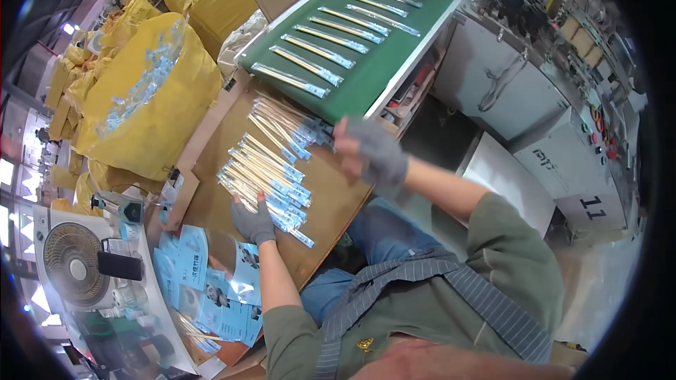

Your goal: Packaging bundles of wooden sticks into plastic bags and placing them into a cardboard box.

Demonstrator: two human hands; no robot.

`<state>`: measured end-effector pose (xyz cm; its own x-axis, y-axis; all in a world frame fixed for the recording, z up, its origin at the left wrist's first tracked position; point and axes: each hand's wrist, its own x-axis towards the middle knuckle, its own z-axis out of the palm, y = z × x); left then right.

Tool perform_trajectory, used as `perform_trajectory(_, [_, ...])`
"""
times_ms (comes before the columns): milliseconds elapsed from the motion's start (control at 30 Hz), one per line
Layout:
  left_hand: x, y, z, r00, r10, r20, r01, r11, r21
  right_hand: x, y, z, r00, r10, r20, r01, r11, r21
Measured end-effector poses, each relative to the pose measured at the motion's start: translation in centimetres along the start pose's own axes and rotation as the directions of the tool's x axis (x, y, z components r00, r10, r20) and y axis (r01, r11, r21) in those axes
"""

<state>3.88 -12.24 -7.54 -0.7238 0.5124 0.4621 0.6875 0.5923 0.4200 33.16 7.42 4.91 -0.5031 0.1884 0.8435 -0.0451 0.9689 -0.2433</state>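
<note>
Many wrapped pairs of chopsticks [262, 162], in clear sleeves with blue ends, lie in a loose pile on the brown tabletop [324, 222]. My left hand [253, 224], in a grey fingerless glove, rests against the near left end of the pile with its fingers apart, touching the packets. To the right of the pile, over the table's edge, my right hand [373, 153] in a matching glove is blurred by motion. Its fingers look bent, and whether anything is in them cannot be made out. Beyond the pile, more wrapped chopsticks [320, 43] lie spaced in a row on a green conveyor belt [282, 102].
Blue printed plastic bags [211, 295] lie at the table's near left, beside a fan [76, 264] and a dark phone [120, 266]. Large yellow sacks [151, 105] stand at the left. A wooden ledge [204, 137] edges the table. White machine cabinets [493, 70] stand at the right.
</note>
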Motion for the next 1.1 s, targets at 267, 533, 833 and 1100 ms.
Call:
perform_trajectory(267, [-0.3,0.8,-0.5,1.0,-0.011,0.022,0.013,0.997,-0.07,5.1,26.5,-8.8,0.761,0.616,-0.201,-0.474,0.317,-0.822])
perform_trajectory(533, [-0.4,0.1,-0.1,0.999,-0.036,-0.007,0.036,0.999,-0.029,6.3,25.9,-4.1,0.677,0.679,0.284,-0.46,0.691,-0.557])
perform_trajectory(833, [-0.2,0.0,-0.8,1.0,0.007,-0.027,-0.006,0.999,0.044,8.6,4.9,11.2,0.738,0.39,0.551,-0.228,0.912,-0.341])
perform_trajectory(1100, [3.2,5.2,-0.7,0.739,-0.471,0.482,0.622,0.201,-0.757,7.0,8.3,22.1,0.327,0.894,0.308,-0.827,0.428,-0.365])
